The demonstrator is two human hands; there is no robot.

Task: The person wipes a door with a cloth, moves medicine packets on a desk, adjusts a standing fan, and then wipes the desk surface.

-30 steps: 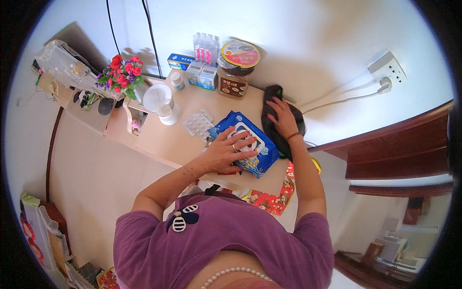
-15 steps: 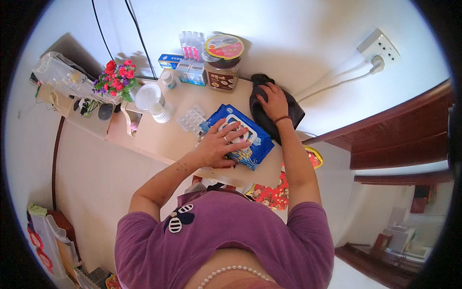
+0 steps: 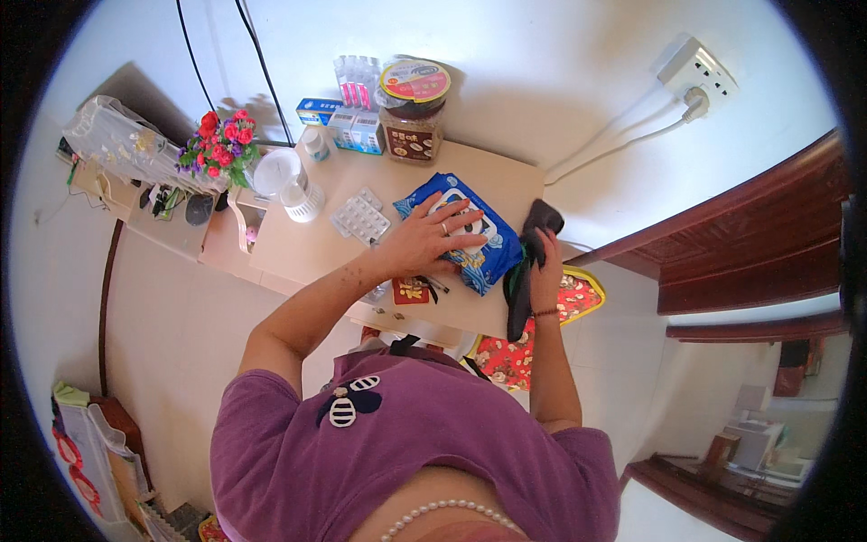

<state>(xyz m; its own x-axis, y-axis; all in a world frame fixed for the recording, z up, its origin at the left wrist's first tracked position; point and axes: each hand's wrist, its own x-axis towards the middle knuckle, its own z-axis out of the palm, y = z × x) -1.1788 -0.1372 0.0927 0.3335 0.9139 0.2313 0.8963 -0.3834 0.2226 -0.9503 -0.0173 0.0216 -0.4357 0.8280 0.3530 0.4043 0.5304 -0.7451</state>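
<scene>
My left hand (image 3: 423, 242) lies spread over a blue soft pack of wipes (image 3: 499, 237) with a white lid panel, its fingers stretched across the top. At the table's right edge my right hand (image 3: 545, 275) has its fingers closed on a black cloth (image 3: 518, 294), which hangs bunched along that edge beside the pack. Part of the cloth is hidden behind the fingers. Left of the pack lie blister packs of tablets (image 3: 362, 217). Near the front edge, below my left hand, are a small red packet (image 3: 411, 291) and a pen (image 3: 437, 284).
A lidded jar (image 3: 413, 126), blue-and-white boxes (image 3: 356, 132) and a white bottle (image 3: 315, 144) stand at the back. A white plastic container (image 3: 302, 200) and artificial flowers (image 3: 219, 146) are at the left. A wall socket (image 3: 695, 77) holds a plugged cable. A red floral cushion (image 3: 578, 298) lies beyond the right edge.
My right hand has brought the black cloth from the back right corner toward me along the right edge. The wipes pack has shifted right and away under my left hand, uncovering the red packet.
</scene>
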